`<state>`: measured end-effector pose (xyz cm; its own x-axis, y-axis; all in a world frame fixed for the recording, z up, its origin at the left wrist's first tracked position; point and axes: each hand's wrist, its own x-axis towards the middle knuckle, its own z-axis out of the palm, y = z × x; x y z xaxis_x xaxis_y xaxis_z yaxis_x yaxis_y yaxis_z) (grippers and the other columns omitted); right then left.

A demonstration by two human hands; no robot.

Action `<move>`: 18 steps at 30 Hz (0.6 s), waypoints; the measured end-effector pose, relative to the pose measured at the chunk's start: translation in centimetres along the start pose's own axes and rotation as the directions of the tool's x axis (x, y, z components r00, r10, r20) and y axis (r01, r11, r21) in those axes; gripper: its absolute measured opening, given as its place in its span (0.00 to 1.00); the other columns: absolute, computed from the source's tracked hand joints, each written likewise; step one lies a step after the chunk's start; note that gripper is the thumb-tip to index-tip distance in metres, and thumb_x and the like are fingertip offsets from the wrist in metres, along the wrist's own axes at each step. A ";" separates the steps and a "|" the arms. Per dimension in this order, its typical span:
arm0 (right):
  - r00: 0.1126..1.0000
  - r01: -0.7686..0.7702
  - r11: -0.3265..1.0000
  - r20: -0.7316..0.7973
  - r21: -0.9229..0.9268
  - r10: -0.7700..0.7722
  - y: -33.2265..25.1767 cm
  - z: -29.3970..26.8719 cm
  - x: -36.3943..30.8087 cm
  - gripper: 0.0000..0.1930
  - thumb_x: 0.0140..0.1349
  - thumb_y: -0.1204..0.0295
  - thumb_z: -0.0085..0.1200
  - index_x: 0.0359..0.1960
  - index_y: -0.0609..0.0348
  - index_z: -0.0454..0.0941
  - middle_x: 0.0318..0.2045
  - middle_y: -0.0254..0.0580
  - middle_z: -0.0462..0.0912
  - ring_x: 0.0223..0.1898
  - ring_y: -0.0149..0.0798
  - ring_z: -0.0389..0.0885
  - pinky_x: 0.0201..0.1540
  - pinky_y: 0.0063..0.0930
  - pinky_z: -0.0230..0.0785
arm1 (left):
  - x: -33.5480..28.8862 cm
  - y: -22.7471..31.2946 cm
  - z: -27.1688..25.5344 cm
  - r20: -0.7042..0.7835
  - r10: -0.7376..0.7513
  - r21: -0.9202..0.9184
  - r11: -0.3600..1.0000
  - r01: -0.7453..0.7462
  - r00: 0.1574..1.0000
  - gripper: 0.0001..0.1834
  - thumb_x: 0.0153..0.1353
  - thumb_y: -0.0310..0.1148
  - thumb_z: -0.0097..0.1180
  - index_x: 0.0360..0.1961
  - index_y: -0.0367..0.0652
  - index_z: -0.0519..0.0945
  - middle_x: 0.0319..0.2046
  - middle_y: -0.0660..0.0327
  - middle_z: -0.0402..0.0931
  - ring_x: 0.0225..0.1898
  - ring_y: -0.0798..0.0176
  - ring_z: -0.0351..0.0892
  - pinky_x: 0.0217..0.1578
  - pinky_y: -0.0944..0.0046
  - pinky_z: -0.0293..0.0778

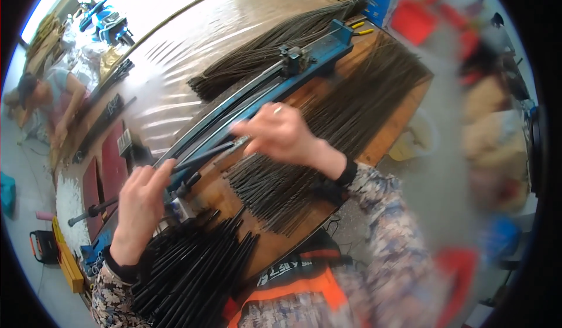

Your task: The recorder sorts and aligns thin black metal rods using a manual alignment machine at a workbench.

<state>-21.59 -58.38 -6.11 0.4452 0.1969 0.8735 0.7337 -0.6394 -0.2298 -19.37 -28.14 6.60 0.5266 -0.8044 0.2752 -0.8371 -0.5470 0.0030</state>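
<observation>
My left hand [143, 202] is closed around a dark slender tube [205, 156], which slants up and right over a long blue metal rail fixture [219, 137]. Left of that hand, a thin black rod with a knobbed end [93, 211] sticks out; whether it is the same piece, I cannot tell. At the tube's upper right end, my right hand [284, 135] has thumb and fingers brought together around a small greyish, textured bit, too small to name. Below my hands lie many black tubes [199, 263] in a loose heap. Ridged thin metal rods [281, 181] fan out beneath my right forearm.
Another bundle of thin rods [269, 44] lies across the bench behind the rail. A clamp block [295, 60] sits on the rail, with yellow-handled pliers [364, 29] beyond its end. A person [52, 96] works at far left. A yellow bucket [413, 140] stands on the floor at right.
</observation>
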 end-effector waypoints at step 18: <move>0.828 -0.561 0.766 0.234 0.313 0.510 -4.9 6.2 10.9 0.16 0.77 0.61 0.43 0.53 0.55 0.80 0.33 0.40 0.83 0.33 0.34 0.82 0.37 0.25 0.77 | -15.6 -6.7 -12.3 -0.463 -0.277 0.148 0.912 0.382 0.842 0.11 0.64 0.21 0.53 0.47 0.33 0.77 0.37 0.43 0.79 0.39 0.38 0.78 0.40 0.51 0.74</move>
<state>-17.15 -48.53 1.89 0.8630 0.0108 0.5051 0.4732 -0.3676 -0.8006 -23.83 -9.08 14.06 0.6065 -0.4180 0.6764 -0.5408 -0.8405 -0.0345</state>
